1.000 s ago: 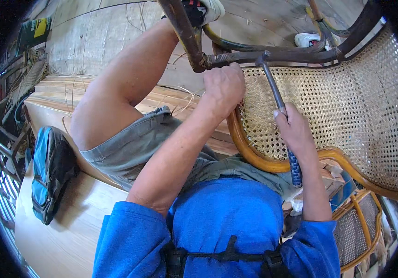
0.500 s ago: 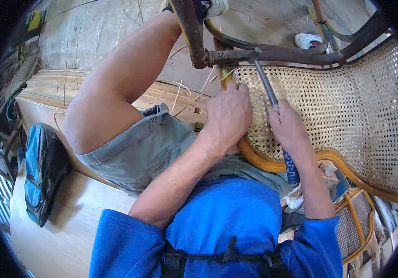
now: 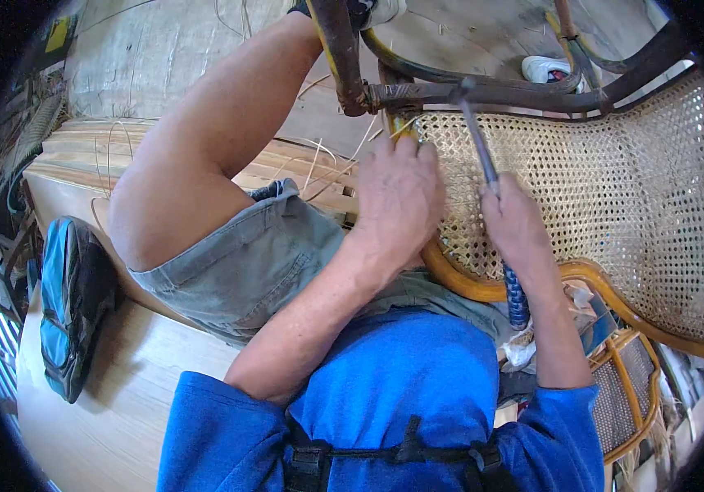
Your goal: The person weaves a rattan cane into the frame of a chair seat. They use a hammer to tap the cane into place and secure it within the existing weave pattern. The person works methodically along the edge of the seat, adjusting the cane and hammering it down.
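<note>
My right hand (image 3: 518,225) is wrapped round a hammer (image 3: 481,146) with a grey metal shaft and a dark blue textured grip. The hammer's head, smeared by motion, is raised up and away from me, in front of the chair's dark lower rail. To its left, my left hand (image 3: 401,187) is curled closed at the edge of the woven cane panel (image 3: 549,172), over the yellow-brown rattan frame (image 3: 450,275). Its fingertips are hidden under the knuckles, so what they pinch cannot be made out. Short cane ends stick out just beyond them.
Dark chair legs and rails (image 3: 524,97) cross the top. My bent leg (image 3: 204,156) lies left, beside stacked wooden strips (image 3: 73,156) and loose cane strands. A blue and black backpack (image 3: 69,312) rests on a pale board. Another rattan piece (image 3: 626,394) stands at the lower right.
The hammer and my right hand have shifted slightly right. The knuckles of my left hand have moved a little left and up, with the fingers still curled at the frame.
</note>
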### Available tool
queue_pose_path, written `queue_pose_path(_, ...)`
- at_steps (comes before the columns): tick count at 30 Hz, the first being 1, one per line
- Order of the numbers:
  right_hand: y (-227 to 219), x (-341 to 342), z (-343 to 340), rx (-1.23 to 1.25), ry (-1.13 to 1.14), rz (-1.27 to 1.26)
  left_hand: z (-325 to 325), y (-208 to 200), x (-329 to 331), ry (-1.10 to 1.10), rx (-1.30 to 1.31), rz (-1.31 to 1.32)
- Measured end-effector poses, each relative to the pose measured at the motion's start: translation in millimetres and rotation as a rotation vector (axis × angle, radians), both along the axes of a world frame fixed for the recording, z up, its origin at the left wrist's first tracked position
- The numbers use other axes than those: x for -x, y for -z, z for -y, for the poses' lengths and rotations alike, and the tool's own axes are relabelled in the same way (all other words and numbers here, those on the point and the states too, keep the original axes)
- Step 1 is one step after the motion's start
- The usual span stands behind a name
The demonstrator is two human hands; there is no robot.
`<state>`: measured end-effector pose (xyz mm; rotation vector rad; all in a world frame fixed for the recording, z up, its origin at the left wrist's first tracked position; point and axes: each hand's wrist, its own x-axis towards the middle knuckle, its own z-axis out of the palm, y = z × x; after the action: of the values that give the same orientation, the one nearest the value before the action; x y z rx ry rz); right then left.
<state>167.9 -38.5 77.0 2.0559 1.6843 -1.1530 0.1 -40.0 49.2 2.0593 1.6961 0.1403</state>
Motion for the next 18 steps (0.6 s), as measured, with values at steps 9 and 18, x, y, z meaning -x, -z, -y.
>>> queue_pose_path(9, 5, -6, 3, 0.011, -0.037, -0.117, -6, 26, 18, -0.193, 0.267, 0.006)
queue_pose_path(18, -6, 11, -9, -0.006, -0.089, -0.141, -2, 49, 8, -0.31, 0.391, 0.228)
